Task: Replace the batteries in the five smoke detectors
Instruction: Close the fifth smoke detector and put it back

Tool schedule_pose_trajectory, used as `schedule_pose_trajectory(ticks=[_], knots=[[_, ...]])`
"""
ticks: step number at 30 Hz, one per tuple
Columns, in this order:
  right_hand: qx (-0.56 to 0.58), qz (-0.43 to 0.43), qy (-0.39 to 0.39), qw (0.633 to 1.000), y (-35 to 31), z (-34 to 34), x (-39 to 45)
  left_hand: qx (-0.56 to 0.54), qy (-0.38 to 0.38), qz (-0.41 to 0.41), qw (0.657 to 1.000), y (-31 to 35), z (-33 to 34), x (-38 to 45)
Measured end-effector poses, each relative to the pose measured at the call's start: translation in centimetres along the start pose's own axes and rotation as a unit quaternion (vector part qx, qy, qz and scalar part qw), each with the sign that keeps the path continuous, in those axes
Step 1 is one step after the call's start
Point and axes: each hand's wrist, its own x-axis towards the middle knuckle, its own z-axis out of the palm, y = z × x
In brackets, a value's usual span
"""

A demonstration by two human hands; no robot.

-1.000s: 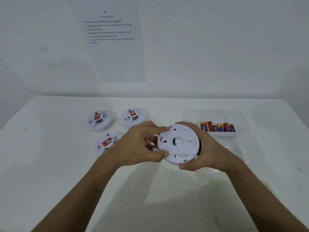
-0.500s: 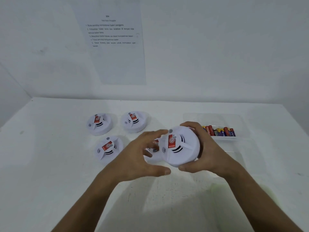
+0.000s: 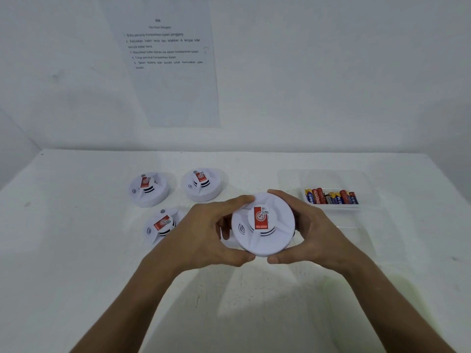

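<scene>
Flipped face-up from its back a second ago, the held smoke detector (image 3: pixel 262 225) now sits clasped by both hands: left hand (image 3: pixel 211 235) and right hand (image 3: pixel 316 233) curl fingers and thumbs round its rim, above the table (image 3: pixel 76 250). That suggests this unit's back is closed. Its red sticker is unreadable; batteries (image 3: pixel 331 197) in the clear tray (image 3: pixel 367 184) read "HUAHONG".

At the frame centre we hold one smoke detector (image 3: pixel 262 225) between our left hand (image 3: pixel 204 238) and right hand (image 3: pixel 316 233), label side up, above the white bench (image 3: pixel 76 250). Batteries (image 3: pixel 331 197) lie at right.
</scene>
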Motion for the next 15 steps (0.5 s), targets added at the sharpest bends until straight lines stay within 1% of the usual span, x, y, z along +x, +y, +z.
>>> schedule_pose_trajectory(ticks=[8,15], knots=[[-0.014,0.001,0.01,1.0,0.03,0.3,0.29,-0.006,-0.012,0.01,1.0,-0.05,-0.42,0.49],[-0.011,0.006,0.013,1.0,0.02,0.27,0.34,-0.009,-0.002,0.022,1.0,0.03,-0.43,0.93]])
